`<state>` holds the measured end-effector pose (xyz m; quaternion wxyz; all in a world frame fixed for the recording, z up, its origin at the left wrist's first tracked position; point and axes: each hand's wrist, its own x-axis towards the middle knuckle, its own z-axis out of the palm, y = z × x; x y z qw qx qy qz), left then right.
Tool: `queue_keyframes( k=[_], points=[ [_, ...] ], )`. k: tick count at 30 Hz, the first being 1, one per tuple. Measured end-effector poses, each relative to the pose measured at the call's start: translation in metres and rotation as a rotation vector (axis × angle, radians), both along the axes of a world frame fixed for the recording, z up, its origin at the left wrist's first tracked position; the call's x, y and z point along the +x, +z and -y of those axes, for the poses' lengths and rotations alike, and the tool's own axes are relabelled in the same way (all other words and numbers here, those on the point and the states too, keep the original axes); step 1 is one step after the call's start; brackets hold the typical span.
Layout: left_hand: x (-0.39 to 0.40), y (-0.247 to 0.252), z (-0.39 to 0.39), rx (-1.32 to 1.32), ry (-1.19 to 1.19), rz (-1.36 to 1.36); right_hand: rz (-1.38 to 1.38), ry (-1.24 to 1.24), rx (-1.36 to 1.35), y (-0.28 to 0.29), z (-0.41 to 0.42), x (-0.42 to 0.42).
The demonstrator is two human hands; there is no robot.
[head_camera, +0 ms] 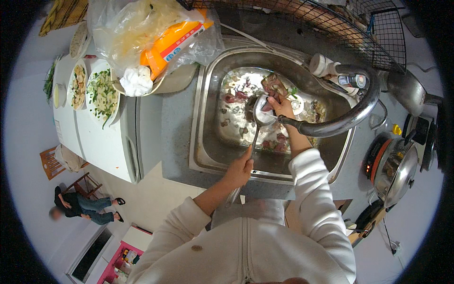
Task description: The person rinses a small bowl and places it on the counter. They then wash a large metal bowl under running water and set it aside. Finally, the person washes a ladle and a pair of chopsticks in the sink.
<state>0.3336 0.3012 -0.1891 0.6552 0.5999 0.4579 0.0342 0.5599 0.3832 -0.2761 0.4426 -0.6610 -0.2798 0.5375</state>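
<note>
My left hand is closed around the long handle of a metal ladle, whose bowl is over the sink. At the bowl is my right hand, its thumb near the rim. A crumpled reddish-brown piece shows in and beyond its fingers; I cannot tell its material. Above my right wrist, the curved metal faucet ends near the ladle, with a thin stream apparently running into the bowl. Dark red scraps and other bits lie on the wet sink bottom. A pale round drain strainer is beside my right hand.
Left of the sink, plates of chopped food stand on a white refrigerator, near a plastic bag. On the right, a lidded pot sits on a lit cooker. A person sits at far left.
</note>
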Motion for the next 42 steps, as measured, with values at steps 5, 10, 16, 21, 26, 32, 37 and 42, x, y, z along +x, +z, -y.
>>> queue_keyframes(
  k=[5,10,16,21,26,32,37,42],
  points=[
    [0.016,0.004,-0.007,-0.134,0.067,-0.043,-0.282,-0.732,0.059,-0.044,0.013,-0.028],
    [0.015,-0.003,-0.007,-0.266,0.099,-0.012,-0.503,-0.85,-0.001,-0.027,0.016,-0.043],
    [0.038,0.004,-0.031,-0.49,0.282,0.124,-0.98,-0.517,-0.176,0.02,0.027,-0.075],
    [0.035,0.017,-0.029,-0.544,0.272,0.143,-1.138,-0.659,-0.221,0.007,0.027,-0.066],
    [0.025,0.024,-0.021,-0.537,0.268,0.2,-0.535,-0.622,-0.14,-0.021,0.03,-0.052],
    [0.02,0.016,-0.004,-0.542,0.319,0.231,-0.706,-0.598,-0.235,0.021,0.023,-0.047],
    [0.02,0.015,-0.018,-0.376,0.184,0.179,-1.006,-0.67,-0.258,0.011,0.032,-0.069],
    [0.015,0.028,-0.028,0.788,-0.339,-0.051,-0.777,-0.595,-0.062,-0.016,0.027,-0.05]
  ],
)
